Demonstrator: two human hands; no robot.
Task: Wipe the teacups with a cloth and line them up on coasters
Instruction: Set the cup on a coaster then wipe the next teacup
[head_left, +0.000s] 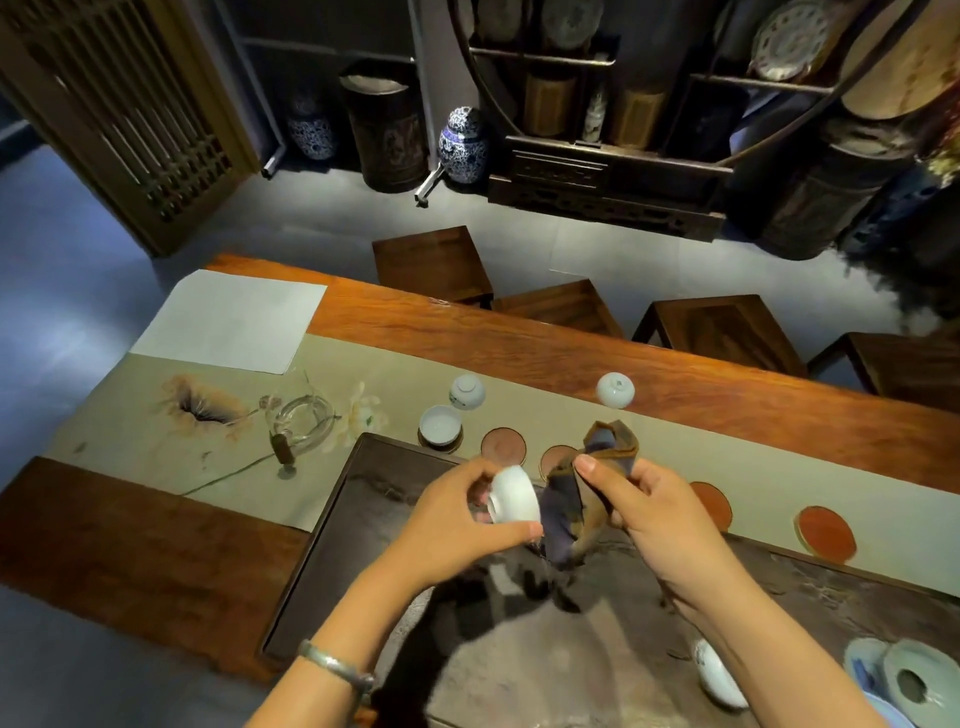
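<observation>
Head view over a long wooden worktop (675, 364) covered by a painted runner (395, 364). The left hand (457, 525) has its grip closed around a white teacup (514, 496), thumb and fingers curled about its body, the cup tipped on its side above a dark tea tray (322, 561). The right hand (644, 514) has its grip pinched on a dark blue-and-brown cloth (576, 499), which hangs bunched between the two hands and touches the cup.

On the runner beyond the tray — a row of round reddish coasters: one (503, 446) bare, one (556, 460) partly behind the cloth, one (714, 504) partly behind the right hand, one (826, 534) bare at far right. An upright teacup (440, 426) sits on the leftmost coaster. Two teacups stand inverted — one (467, 392) just behind the upright cup, one (615, 389) near the runner's far edge. Another white cup (719, 680) lies on the tray beneath the right forearm.
</observation>
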